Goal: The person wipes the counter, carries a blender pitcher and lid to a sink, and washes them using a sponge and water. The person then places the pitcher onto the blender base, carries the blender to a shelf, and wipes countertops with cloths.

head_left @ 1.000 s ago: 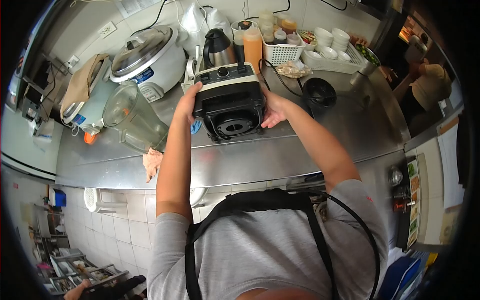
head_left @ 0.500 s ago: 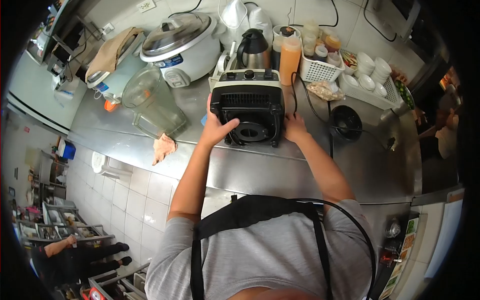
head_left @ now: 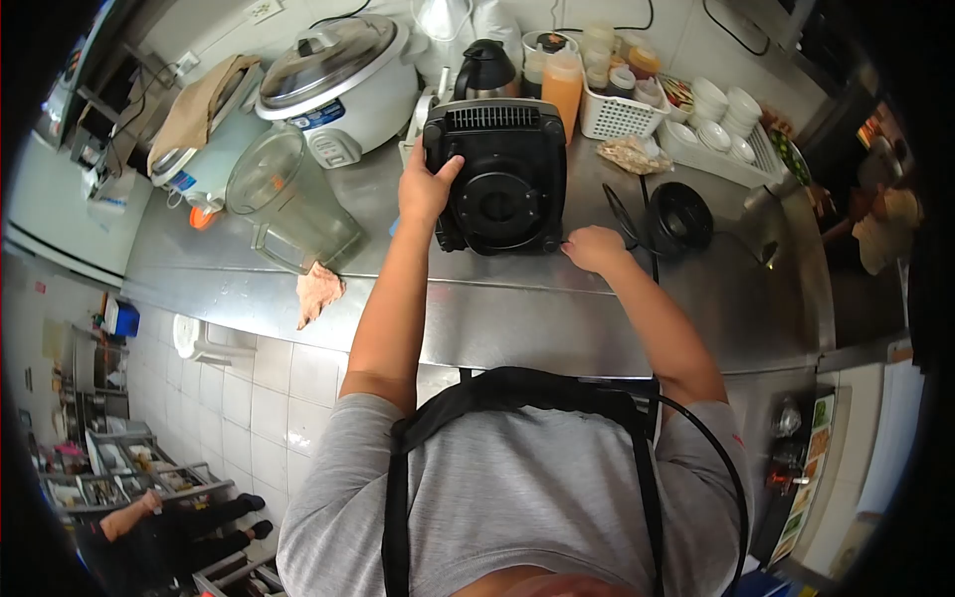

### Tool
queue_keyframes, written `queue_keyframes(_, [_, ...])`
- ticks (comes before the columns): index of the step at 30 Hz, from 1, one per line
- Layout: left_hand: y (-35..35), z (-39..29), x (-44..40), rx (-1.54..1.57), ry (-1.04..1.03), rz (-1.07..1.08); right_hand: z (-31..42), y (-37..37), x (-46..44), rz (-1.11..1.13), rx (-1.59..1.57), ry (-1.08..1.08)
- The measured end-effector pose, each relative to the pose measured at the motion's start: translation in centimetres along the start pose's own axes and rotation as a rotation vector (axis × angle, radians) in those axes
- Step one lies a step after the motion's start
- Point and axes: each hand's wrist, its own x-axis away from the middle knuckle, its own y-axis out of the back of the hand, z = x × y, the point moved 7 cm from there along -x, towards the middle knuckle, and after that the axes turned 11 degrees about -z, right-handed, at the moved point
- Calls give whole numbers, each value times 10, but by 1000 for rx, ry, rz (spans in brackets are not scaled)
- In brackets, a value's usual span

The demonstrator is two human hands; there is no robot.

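A black blender base (head_left: 500,184) is tipped back on the steel counter, so its underside with a round plate and corner feet faces me. My left hand (head_left: 428,189) grips its left side, thumb over the underside. By the lower right corner foot, my right hand (head_left: 597,249) is closed, fingertips pinched; what they hold, if anything, is too small to make out. Just right of that hand lies a black cord (head_left: 622,214), next to a round black bowl-like part (head_left: 679,217). A clear blender jar (head_left: 298,204) stands to the left, above a pinkish cloth (head_left: 319,295).
Behind are a rice cooker (head_left: 343,95), a steel thermos jug (head_left: 487,68), an orange sauce bottle (head_left: 562,92) and a white basket (head_left: 612,116) of bottles. White bowls (head_left: 741,109) fill a tray at right. One person (head_left: 149,542) is at lower left, another (head_left: 885,224) at far right.
The blender base has tipped further back, showing more of its underside and hiding its front controls. My right hand has drawn away from its side to the lower corner, fingers now closed.
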Motion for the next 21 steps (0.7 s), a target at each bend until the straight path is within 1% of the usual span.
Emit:
queue_keyframes(1, [0,-1,0,-15,-4,17,-4,-8,1,49,9,-64])
queue_keyframes(4, [3,-6,1,35,44,72,6,-43,13,168,37,15])
queue_keyframes(6, [7,-16,3,57,55,87,8,-53,29,211,-148,38])
queue_keyframes(7, [9,-22,6,60,-2,75,6,-56,37,237,-239,52])
queue_keyframes(8, [10,-27,10,62,-57,62,2,-54,42,234,-488,91])
queue_keyframes(9, [11,-30,14,65,-107,49,-10,-52,47,236,-764,-82])
queue_keyframes(10, [8,-26,17,84,-102,88,-21,-47,56,234,-1035,-262])
queue_keyframes(11, [8,-21,20,85,-146,65,-27,-41,65,222,-1301,-446])
queue_keyframes(12, [9,-21,25,87,-193,39,-19,-27,71,133,-1627,-462])
queue_keyframes(13, [11,-21,29,89,-241,13,-13,-27,71,118,-1725,-514])
queue_keyframes(15, [16,-24,47,64,-247,3,2,-30,68,85,-1930,-618])
queue_keyframes(16, [18,-27,57,49,-249,0,11,-32,64,33,-1999,-588])
queue_keyframes(19, [17,-21,72,58,-232,3,31,-26,55,-291,-2055,-585])
queue_keyframes(20, [14,-13,72,105,-253,19,38,-22,53,-377,-2059,-535])
queue_keyframes(21, [14,-8,72,132,-242,21,46,-16,50,-406,-2034,-527])
